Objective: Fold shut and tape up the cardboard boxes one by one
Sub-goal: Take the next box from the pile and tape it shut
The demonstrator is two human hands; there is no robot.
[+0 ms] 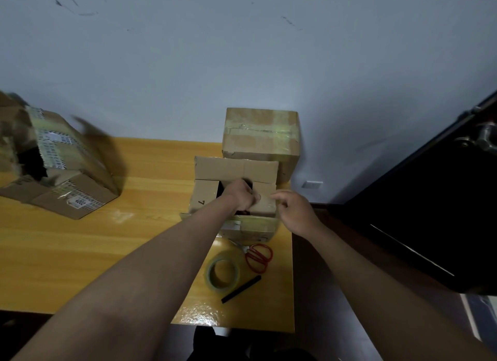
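Head view | scissors (pixel 258 256) – tape roll (pixel 222 273) – black stick (pixel 241 289) near open box (pixel 234 171)

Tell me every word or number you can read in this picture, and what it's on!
"4002": on a white tag on the torn box at the left, printed sideways.
"7": in black on the left flap of the open box under the hands.
Striped labels on the torn box: too blurred to read.
Nothing else carries readable text.

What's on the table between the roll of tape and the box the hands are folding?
In the head view, red-handled scissors lie between the tape roll and the open box, blades pointing toward the box.
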